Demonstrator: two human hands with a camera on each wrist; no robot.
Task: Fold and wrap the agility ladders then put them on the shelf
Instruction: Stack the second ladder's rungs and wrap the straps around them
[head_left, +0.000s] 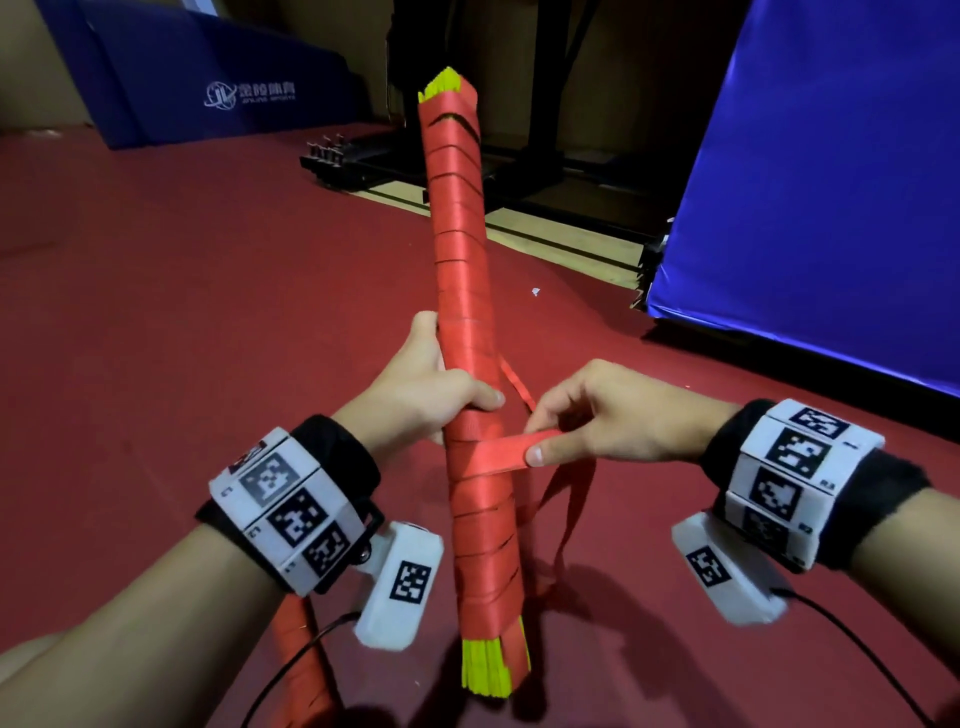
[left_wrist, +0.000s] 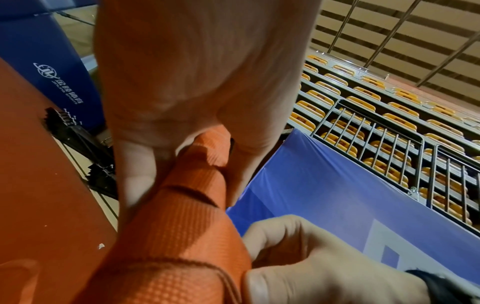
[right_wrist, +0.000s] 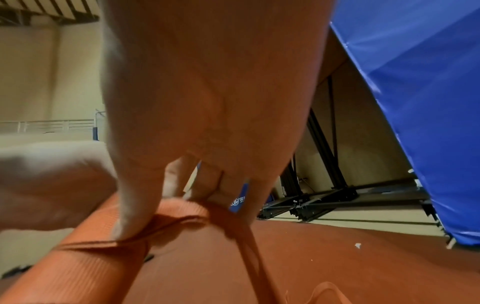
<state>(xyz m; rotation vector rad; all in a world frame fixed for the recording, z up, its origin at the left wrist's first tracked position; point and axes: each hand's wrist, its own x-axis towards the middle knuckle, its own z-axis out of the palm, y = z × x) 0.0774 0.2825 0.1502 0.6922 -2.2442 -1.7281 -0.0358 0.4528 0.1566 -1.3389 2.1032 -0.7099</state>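
ladder bundle (head_left: 467, 332) gripped left (head_left: 415, 384), strap (head_left: 498, 453) pinched right (head_left: 602, 421).

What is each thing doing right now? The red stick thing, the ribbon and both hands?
ladder bundle: rungs stacked, wrapped in red strap, held off the floor, tilted.
strap end: loose, lying across the bundle, its tail hanging down.
left hand: grips the bundle's middle.
right hand: pinches the strap end.
second wrapped ladder: lying on the red floor.
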